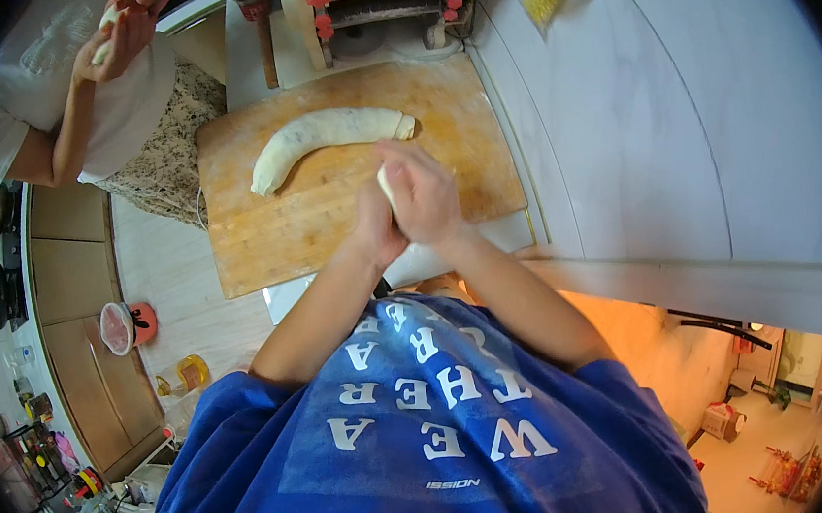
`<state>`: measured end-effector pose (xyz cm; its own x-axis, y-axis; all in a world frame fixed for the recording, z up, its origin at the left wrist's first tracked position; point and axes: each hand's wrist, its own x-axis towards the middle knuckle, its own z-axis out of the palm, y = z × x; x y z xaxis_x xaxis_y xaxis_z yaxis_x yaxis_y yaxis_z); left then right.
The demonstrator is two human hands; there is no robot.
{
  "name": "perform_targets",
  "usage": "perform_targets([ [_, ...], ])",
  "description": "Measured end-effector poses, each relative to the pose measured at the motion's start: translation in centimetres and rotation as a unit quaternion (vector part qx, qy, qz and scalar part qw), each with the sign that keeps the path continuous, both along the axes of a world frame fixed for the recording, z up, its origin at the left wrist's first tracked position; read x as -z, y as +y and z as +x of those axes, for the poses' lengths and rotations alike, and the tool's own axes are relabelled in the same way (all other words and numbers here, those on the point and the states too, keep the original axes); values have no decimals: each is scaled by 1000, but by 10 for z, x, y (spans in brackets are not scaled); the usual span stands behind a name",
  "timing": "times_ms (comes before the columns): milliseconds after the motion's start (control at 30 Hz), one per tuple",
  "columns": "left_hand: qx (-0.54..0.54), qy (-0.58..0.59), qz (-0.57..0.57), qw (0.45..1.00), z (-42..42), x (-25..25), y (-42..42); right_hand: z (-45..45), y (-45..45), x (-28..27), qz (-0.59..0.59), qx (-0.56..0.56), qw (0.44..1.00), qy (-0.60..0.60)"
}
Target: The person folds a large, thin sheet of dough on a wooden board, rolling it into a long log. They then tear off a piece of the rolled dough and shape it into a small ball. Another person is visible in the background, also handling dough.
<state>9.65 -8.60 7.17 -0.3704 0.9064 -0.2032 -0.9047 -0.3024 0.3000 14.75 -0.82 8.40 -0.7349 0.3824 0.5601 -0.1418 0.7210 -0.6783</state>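
Between my two palms I hold a piece of pale dough (386, 188), and only a narrow strip of it shows. My right hand (423, 196) is cupped over it, slightly blurred, while my left hand (376, 219) presses from the other side. Both hands are above the near part of a floured wooden board (283, 235). Farther back on the board lies a thick, curved dough roll (332, 127), with darker patches showing through its skin. One end of the roll is close to my right fingertips, and I cannot tell whether they touch.
A co-worker's hands (116, 44) hold pale dough at the upper left. Behind the board stands a dough-rolling machine (388, 14) with red knobs. A wooden-handled tool (266, 48) lies left of it. A bag of yellow grains (546, 2) rests against the right-hand wall (634, 109).
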Motion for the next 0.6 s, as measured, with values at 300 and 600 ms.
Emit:
perform_targets([
  [300,44,25,31,998,-9,20,-5,4,-13,-7,23,9,1000,13],
  [600,23,-45,-99,994,-18,-47,-18,14,-28,-17,65,-10,989,130],
])
